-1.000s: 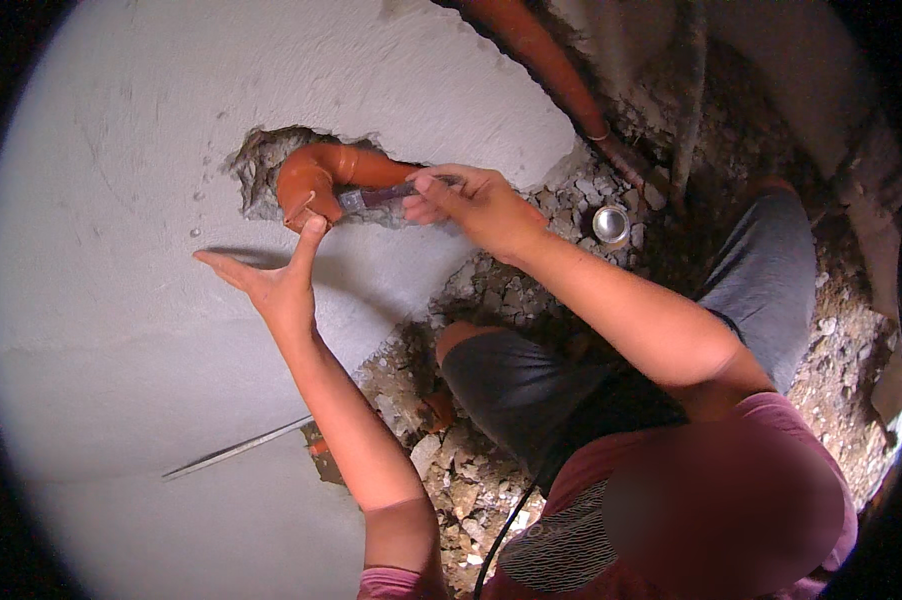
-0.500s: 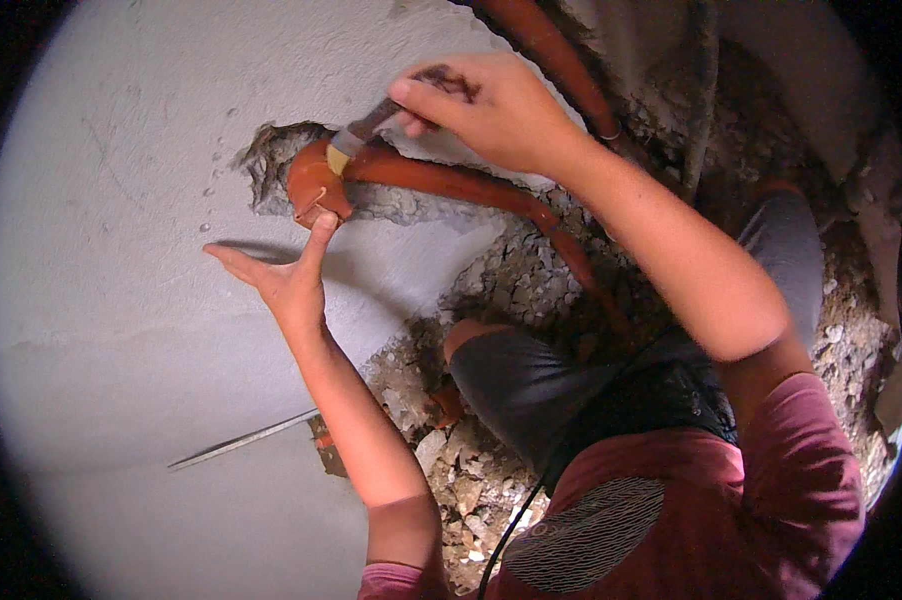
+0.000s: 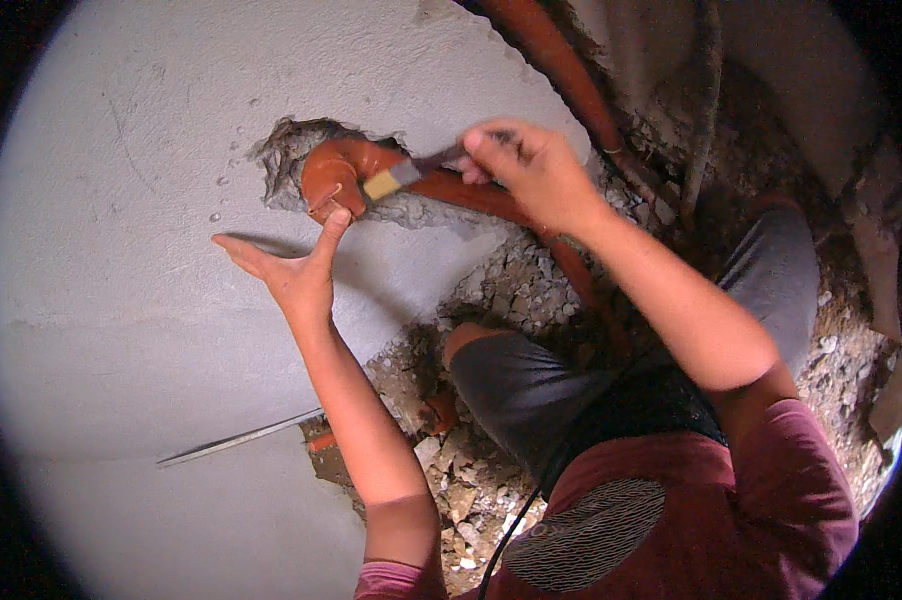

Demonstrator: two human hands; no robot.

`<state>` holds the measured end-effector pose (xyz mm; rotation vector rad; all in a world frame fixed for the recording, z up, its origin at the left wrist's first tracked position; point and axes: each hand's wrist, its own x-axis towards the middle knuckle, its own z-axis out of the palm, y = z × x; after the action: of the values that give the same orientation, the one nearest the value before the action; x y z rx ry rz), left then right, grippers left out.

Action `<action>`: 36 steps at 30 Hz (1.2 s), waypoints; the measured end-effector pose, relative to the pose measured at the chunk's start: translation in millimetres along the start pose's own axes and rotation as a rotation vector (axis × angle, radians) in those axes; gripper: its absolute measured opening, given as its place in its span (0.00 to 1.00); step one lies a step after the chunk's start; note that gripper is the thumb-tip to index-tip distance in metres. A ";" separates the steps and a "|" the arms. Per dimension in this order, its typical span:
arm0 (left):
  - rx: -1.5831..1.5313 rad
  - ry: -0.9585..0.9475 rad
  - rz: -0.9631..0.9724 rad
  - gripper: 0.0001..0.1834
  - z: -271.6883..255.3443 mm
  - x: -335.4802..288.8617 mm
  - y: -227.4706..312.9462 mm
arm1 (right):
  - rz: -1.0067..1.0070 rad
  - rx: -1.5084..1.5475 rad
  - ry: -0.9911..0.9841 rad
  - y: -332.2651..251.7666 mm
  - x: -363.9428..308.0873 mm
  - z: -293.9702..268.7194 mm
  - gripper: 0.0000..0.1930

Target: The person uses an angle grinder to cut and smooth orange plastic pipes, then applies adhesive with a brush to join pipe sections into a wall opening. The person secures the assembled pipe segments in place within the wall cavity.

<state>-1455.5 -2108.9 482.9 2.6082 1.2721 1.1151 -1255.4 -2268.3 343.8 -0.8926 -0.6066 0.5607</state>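
An orange pipe elbow (image 3: 328, 177) sits in a rough hole in the white wall, its lower end turned toward me. My left hand (image 3: 306, 277) props its thumb against that lower end, fingers stretched apart over the wall. In my right hand (image 3: 539, 180) is a flat paintbrush (image 3: 393, 181), held by its dark handle. Its pale bristles are at the elbow's right side; whether they touch is hard to tell. From the elbow, an orange pipe (image 3: 481, 195) runs right and down toward the rubble, partly behind the brush and my right hand.
A second orange pipe (image 3: 561, 65) slopes down at the upper right beside a thin grey pipe (image 3: 706, 120). Broken stones and rubble (image 3: 466, 500) lie around my legs. At lower left, a long thin metal bar (image 3: 236, 440) lies near my left forearm.
My right hand has moved right and down, drawing the brush from the elbow's top to its right side. The left thumb stays on the elbow's lower end.
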 end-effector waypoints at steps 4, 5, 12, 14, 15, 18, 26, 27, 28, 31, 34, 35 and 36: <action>-0.016 -0.010 -0.008 0.90 -0.4 0.3 0.0 | 0.149 0.242 -0.066 40.0 -18.3 24.3 0.18; -0.023 -0.006 -0.005 0.90 -0.4 -0.1 0.1 | 0.146 0.255 -0.085 44.3 -18.7 29.2 0.18; 0.001 0.059 0.044 0.92 1.3 0.4 -4.7 | 0.115 0.225 -0.010 16.6 -1.9 15.3 0.20; -0.031 0.103 0.058 0.93 2.1 0.2 -7.7 | 0.098 0.057 0.085 -12.5 7.0 3.0 0.21; -0.048 0.122 0.048 0.93 3.0 -0.6 -9.2 | 0.038 0.017 0.158 -29.3 17.3 -0.2 0.21; -0.166 0.215 0.036 0.94 6.1 -5.5 -11.6 | -0.251 -0.211 0.070 -99.2 46.1 2.1 0.17; -0.421 0.280 -0.032 0.93 13.7 -12.6 -17.7 | -0.619 -0.930 -0.894 -185.9 106.2 169.7 0.16; -0.415 0.315 -0.035 0.93 14.4 -14.0 -18.3 | -0.601 -0.966 -1.002 -184.5 106.2 188.0 0.15; -0.410 0.331 -0.048 0.92 16.0 -15.4 -18.0 | -0.581 -1.058 -1.024 -184.4 104.4 202.5 0.16; -0.412 0.355 -0.117 0.91 20.5 -23.9 -18.7 | -0.562 -1.218 -1.144 -180.6 94.4 238.2 0.16; -0.493 0.367 -0.184 0.90 29.6 -29.7 -17.9 | -0.516 -1.351 -1.221 -176.0 86.4 260.4 0.16; -0.507 0.382 -0.189 0.90 33.2 -30.8 -17.8 | -0.467 -1.416 -1.241 -173.8 84.6 265.4 0.14; -0.520 0.396 -0.191 0.89 37.6 -31.0 -17.8 | -0.445 -1.425 -1.296 -170.8 83.3 268.6 0.13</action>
<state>-1457.0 -2108.7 431.1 1.9138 1.0601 1.7024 -1349.1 -2154.8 638.1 -1.5647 -2.5048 0.1448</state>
